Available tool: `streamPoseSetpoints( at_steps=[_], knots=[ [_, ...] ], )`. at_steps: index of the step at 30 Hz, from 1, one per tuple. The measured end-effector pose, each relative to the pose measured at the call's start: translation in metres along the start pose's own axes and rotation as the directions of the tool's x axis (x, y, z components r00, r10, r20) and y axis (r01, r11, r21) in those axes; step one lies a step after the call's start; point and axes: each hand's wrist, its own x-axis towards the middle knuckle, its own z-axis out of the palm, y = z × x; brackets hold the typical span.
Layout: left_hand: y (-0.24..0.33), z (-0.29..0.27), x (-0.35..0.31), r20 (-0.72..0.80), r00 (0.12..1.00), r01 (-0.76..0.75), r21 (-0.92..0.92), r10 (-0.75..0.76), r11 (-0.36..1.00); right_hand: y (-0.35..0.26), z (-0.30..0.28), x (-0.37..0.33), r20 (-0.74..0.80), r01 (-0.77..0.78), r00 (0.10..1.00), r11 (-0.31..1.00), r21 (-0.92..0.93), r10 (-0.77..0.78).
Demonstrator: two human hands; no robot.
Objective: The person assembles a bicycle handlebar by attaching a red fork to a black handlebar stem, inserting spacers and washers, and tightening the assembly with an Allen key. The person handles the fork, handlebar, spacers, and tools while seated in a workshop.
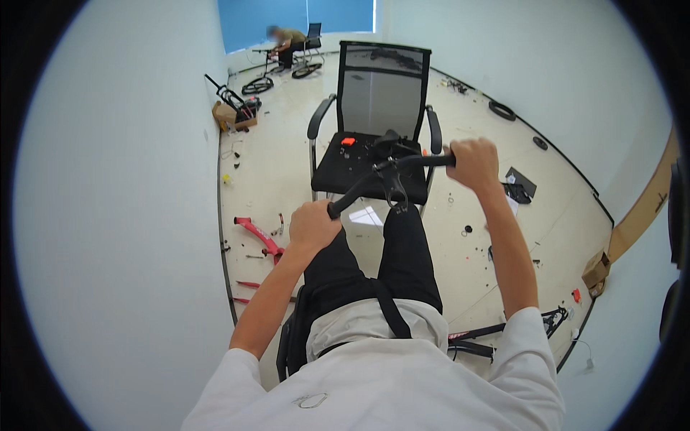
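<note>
A black bicycle handlebar (357, 188) spans the space above my knees, tilted so its right end sits farther from me. My left hand (315, 226) is closed round its near left end. The right end is gripped by my right hand (474, 164), fingers wrapped over it. Near the bar's middle hang dark brake levers (397, 195) and thin cables, partly overlapping my legs. Just beyond the bar stands a black mesh office chair (381, 93). On its seat lie an orange piece (348, 142), small dark parts and a black part (387, 141) whose kind I cannot make out.
A pink bicycle frame (253, 233) lies on the floor to my left, a dark frame (474, 348) to my right. Cardboard boxes (596, 273), a tyre (502, 110) and small parts line the walls. Far back, a person (289, 44) bends beside wheels (257, 86).
</note>
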Motion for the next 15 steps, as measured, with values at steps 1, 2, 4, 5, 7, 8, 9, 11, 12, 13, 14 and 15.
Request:
streamPoseSetpoints(
  at_steps=[1, 2, 4, 5, 7, 8, 9, 11, 12, 13, 14, 15],
  knots=[
    [-0.004, 0.004, -0.003, 0.019, 1.0, -0.009, 0.005, 0.008, 1.0, 0.004, 0.026, -0.017, 0.04, -0.072, 0.997, 0.997, 0.01, 0.071],
    [-0.009, 0.006, -0.009, 0.041, 0.999, -0.016, 0.013, 0.015, 1.0, 0.001, 0.053, -0.038, 0.084, -0.144, 0.986, 0.989, 0.019, 0.142],
    [-0.013, -0.003, -0.019, -0.078, 0.992, -0.101, 0.018, 0.102, 0.995, -0.012, 0.093, -0.088, 0.228, -0.287, 0.94, 0.95, 0.123, 0.255],
    [-0.006, -0.01, -0.016, -0.221, 0.958, -0.181, 0.03, 0.183, 0.983, -0.011, 0.122, -0.123, 0.215, -0.411, 0.902, 0.897, 0.159, 0.375],
    [-0.009, -0.018, -0.02, -0.318, 0.935, -0.195, -0.093, 0.157, 0.976, -0.026, 0.148, -0.166, 0.344, -0.676, 0.736, 0.66, 0.328, 0.583],
    [-0.014, -0.017, -0.024, -0.257, 0.964, -0.129, -0.249, 0.063, 0.96, -0.036, 0.151, -0.178, 0.488, -0.799, 0.6, 0.448, 0.401, 0.633],
    [-0.02, -0.017, -0.029, -0.172, 0.985, -0.053, -0.389, -0.016, 0.92, -0.049, 0.153, -0.19, 0.633, -0.883, 0.446, 0.195, 0.427, 0.633],
    [-0.031, -0.012, -0.037, -0.049, 0.997, 0.029, -0.437, -0.056, 0.899, -0.057, 0.143, -0.193, 0.893, -0.716, 0.385, -0.535, 0.448, 0.233],
    [-0.035, -0.009, -0.038, -0.001, 0.997, 0.067, -0.464, -0.076, 0.884, -0.062, 0.135, -0.188, 0.872, -0.506, 0.486, -0.793, 0.34, 0.064],
    [-0.039, -0.006, -0.038, 0.041, 0.992, 0.12, -0.536, -0.116, 0.836, -0.069, 0.12, -0.176, 0.805, -0.322, 0.593, -0.911, 0.259, 0.019],
    [-0.039, -0.002, -0.037, 0.063, 0.99, 0.138, -0.58, -0.125, 0.803, -0.075, 0.108, -0.167, 0.722, -0.136, 0.692, -0.98, 0.144, 0.011],
    [-0.032, 0.004, -0.036, 0.086, 0.992, 0.123, -0.588, -0.089, 0.8, -0.074, 0.105, -0.166, 0.661, -0.034, 0.75, -0.996, 0.08, 0.027]
  ],
)
